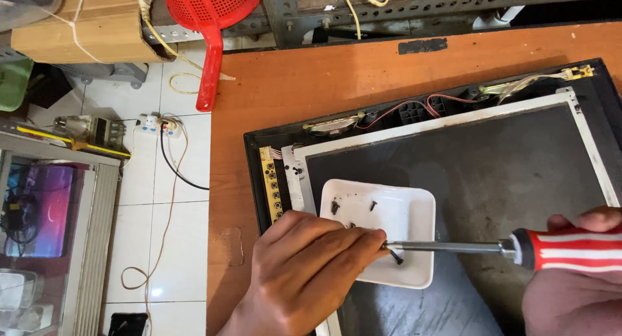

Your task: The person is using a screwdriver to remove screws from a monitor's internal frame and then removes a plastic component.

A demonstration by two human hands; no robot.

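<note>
Screw point(396, 258) hangs at my screwdriver point(453, 247) tip over the dish point(414, 213). My left hand point(311, 271) pinches the tip; right hand point(576, 291) grips the handle. I think one bump could drop it onto the panel point(505, 161).

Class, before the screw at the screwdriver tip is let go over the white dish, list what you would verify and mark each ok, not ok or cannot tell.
1. Screwdriver gripped by the right hand at the red and white handle: ok.
2. Left hand fingertips at the shaft tip: ok.
3. Dark screw at the tip lies over the white dish: ok.
4. Dish sits flat on the grey panel: ok.
5. Other screws stay inside the dish: ok.
6. Screw clings by magnetism to the tip: cannot tell.
</note>
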